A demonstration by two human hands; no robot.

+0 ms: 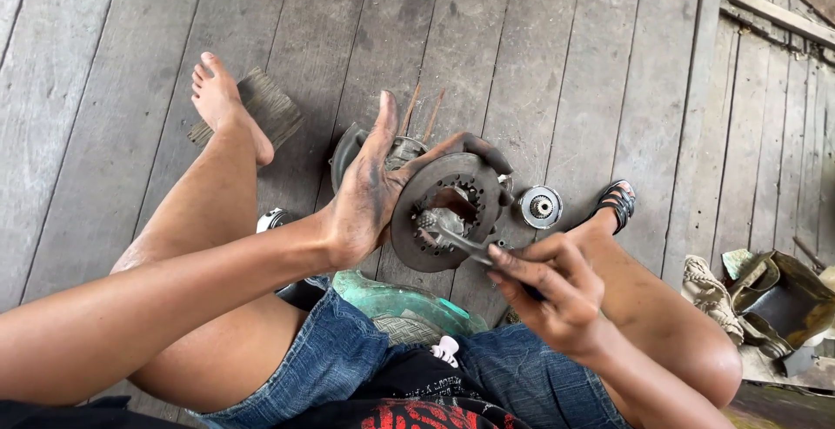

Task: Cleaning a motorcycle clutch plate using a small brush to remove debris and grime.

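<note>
The right hand [557, 294] pinches a thin grey metal tool [452, 236], poking its tip into the round rusty steel disc's [445, 212] toothed centre. The left hand [370, 190] grips that disc's rim, tilting it steady above the grey wooden plank floor [522, 55]; a small round silver hub [541, 206] lies beyond.

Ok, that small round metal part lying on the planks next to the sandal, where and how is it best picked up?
Probably by its outer rim, coming straight down from above. The small round part lies flat on the wooden floor, face up, with bare boards around it. The sandal sits on its right, so pinch across the near and far edges. Both the left hand and right hand are busy.
</note>
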